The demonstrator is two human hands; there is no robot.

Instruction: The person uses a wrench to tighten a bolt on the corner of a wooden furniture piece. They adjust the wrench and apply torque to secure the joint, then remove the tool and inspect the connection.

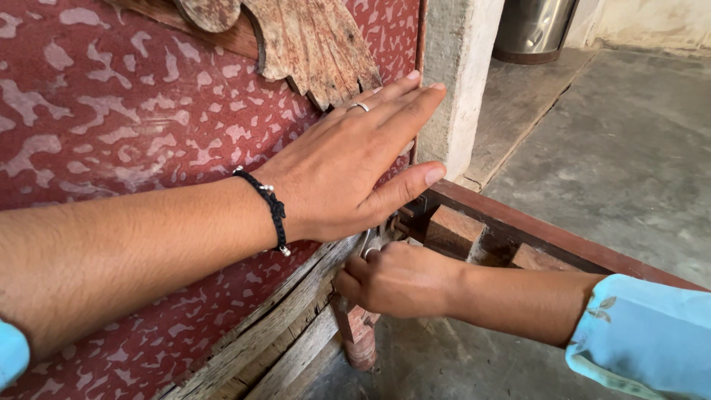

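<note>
Blue cloth covers your right arm, and your right hand (396, 280) is curled into a fist low down, under the edge of the board. You can see a small silver metal loop (368, 247) poking out above its fingers, but you cannot tell if the fist grips it. Just below the fist stands a worn red wooden leg (359, 333). Above it, your left hand (348, 167) lies flat and open on the red board with pale speckles (111, 133), fingers pressed together. It wears a silver ring (358, 107) and a black bead wristband (271, 208). Beside the thumb runs a dark red wooden frame (518, 233). Farther off are a grey concrete floor (622, 148) and a shiny metal bin (533, 30).
</note>
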